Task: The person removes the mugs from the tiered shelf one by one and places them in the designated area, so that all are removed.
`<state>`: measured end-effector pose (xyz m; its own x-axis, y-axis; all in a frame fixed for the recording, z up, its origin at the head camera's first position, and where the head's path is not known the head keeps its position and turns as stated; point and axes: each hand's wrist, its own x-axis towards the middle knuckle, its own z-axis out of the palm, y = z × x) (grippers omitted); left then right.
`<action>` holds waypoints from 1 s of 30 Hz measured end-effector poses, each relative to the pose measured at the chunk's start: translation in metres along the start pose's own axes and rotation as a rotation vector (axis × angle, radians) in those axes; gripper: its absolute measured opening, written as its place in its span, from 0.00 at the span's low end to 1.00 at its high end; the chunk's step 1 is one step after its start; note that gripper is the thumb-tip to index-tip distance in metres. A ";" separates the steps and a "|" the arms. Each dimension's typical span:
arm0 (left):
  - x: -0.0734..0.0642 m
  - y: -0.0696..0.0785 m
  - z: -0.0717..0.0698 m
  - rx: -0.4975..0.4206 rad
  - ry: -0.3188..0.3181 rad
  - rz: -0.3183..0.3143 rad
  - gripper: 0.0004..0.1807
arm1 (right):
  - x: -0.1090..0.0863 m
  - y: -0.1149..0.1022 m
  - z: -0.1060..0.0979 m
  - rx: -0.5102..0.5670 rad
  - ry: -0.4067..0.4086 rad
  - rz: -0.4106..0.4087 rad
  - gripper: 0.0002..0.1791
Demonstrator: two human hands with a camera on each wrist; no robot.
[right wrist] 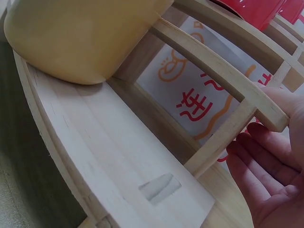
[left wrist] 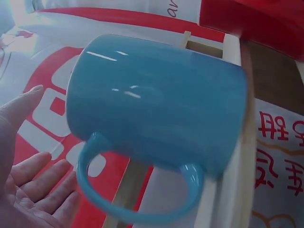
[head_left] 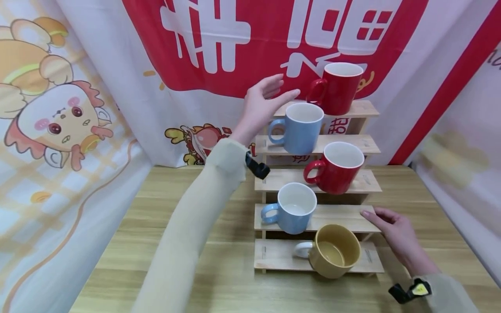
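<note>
My left hand (head_left: 264, 100), thumb and fingers apart, is raised at the upper left of a stepped wooden rack (head_left: 344, 217). It is just behind the upper light-blue mug (head_left: 303, 130) and left of the top red mug (head_left: 342, 89). In the left wrist view, the blue mug (left wrist: 156, 104) stands between that hand and the rack, its handle toward the fingers. My right hand (head_left: 397, 232) grips the right end of the rack's second-lowest shelf. The thumb lies on top; in the right wrist view the fingers (right wrist: 266, 175) bend below the shelf end.
Lower on the rack stand another red mug (head_left: 338, 169), a second light-blue mug (head_left: 293, 208) and a yellow mug (head_left: 334, 252) with a white handle. All handles point left. The rack stands on a wood-grain table (head_left: 156, 252), with a printed curtain (head_left: 219, 87) close behind.
</note>
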<state>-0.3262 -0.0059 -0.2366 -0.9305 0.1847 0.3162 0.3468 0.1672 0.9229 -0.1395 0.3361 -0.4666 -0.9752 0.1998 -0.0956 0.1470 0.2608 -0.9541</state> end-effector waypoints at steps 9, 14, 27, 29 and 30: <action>0.021 0.022 0.033 0.108 -0.127 -0.052 0.42 | -0.003 0.000 -0.002 -0.057 0.014 0.033 0.22; 0.026 0.027 0.045 0.206 -0.201 -0.079 0.40 | -0.001 -0.003 -0.002 -0.053 -0.008 0.060 0.29; 0.038 0.021 0.050 0.153 -0.107 -0.091 0.19 | -0.001 -0.004 -0.002 -0.095 -0.029 0.081 0.40; 0.039 0.022 0.046 0.129 -0.082 -0.082 0.20 | -0.001 -0.006 -0.003 -0.092 -0.023 0.074 0.39; 0.039 0.024 0.044 0.110 -0.069 -0.081 0.20 | -0.001 -0.006 -0.003 -0.088 -0.019 0.070 0.39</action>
<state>-0.3491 0.0476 -0.2121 -0.9472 0.2312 0.2220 0.2847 0.2883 0.9142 -0.1389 0.3369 -0.4596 -0.9649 0.2029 -0.1670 0.2278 0.3289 -0.9165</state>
